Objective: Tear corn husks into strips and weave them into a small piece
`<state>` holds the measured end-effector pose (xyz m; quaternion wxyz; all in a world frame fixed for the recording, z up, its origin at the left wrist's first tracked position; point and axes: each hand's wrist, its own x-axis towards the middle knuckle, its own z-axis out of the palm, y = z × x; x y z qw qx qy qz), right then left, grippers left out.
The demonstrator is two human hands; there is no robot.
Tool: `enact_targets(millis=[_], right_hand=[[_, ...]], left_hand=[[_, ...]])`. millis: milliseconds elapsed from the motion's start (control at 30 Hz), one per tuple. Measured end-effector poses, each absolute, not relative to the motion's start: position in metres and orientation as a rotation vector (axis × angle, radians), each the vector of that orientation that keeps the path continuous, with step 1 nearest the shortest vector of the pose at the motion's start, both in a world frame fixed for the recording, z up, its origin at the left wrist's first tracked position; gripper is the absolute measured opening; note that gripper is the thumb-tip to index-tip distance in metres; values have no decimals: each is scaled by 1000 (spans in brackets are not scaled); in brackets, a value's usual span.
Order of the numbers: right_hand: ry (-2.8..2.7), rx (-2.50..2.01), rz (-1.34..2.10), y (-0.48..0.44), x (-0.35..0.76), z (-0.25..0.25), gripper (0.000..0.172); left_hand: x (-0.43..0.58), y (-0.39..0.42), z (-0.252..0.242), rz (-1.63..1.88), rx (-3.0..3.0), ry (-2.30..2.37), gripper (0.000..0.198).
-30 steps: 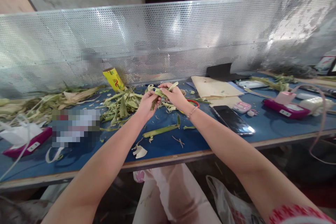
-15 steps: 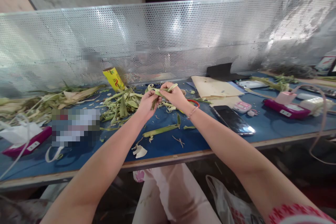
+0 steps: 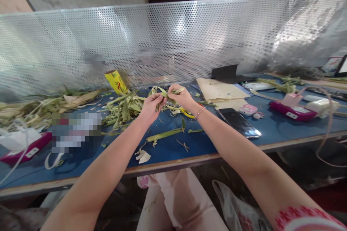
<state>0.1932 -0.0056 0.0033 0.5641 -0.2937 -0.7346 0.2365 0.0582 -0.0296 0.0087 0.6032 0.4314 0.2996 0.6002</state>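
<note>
Above the blue table, both hands meet on pale green corn husk strips (image 3: 158,89). My left hand (image 3: 151,109) is closed, its thumb and fingers pinching the strips, with a darker green piece showing under the fingers. Touching close beside it, my right hand (image 3: 182,98) pinches the same strips between thumb and fingertips. One strip arches up between the hands, and more husk shows at the right fingers. A pile of green husk strips (image 3: 127,107) lies left of my left hand. Below the hands rests a green stalk piece (image 3: 166,134). A yellow curved thing (image 3: 187,114) lies under my right wrist.
A yellow tube (image 3: 116,81) leans near the perforated metal screen (image 3: 176,36). Dry husks (image 3: 73,101) lie at the left. On the right are a phone (image 3: 240,122), brown paper (image 3: 221,92) and a purple power strip (image 3: 292,112) with a trailing cable. Another power strip (image 3: 32,151) sits left.
The strip between my hands now bows up in a loop. My right hand's fingers have shifted slightly along the husk, and its wrist has turned. The view has moved a little to the right.
</note>
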Motion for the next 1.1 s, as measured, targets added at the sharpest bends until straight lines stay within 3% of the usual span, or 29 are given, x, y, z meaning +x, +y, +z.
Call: enact_targets(millis=[233,467,833,1100], right_hand=[[-1784,-707,575,-5,195,5,7],[-1596,-631,910,-6,188,-1,20],[-1595,-910,293,-9,186,1,38],[-1387,-1012,304,0,201,1,53]], left_hand=[[58,-29,6,1395,1105,739,11],[56,-29,8,1374,1141,720,12],[59,-26,0,1434,1317,778,14],[53,-21,3,1486,1294,884,11]])
